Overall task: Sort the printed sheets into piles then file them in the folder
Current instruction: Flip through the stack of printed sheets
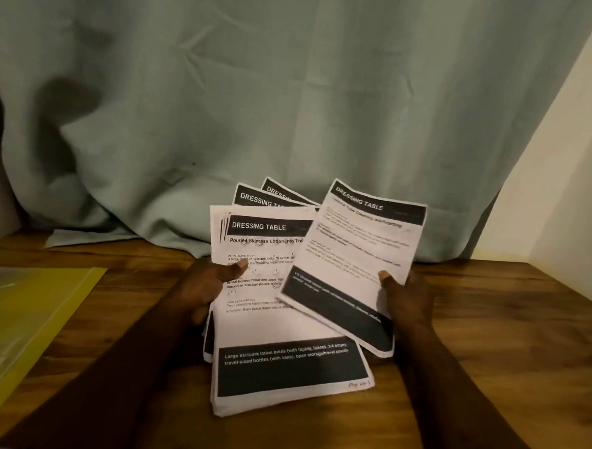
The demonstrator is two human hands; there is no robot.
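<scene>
While the left hand (204, 288) grips one fanned stack (282, 330), the right hand (409, 299) pinches one sheet (358, 248).

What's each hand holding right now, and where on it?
The left hand grips the fanned stack of printed sheets by its left edge, thumb on top. The right hand pinches one separate sheet at its right edge.
</scene>
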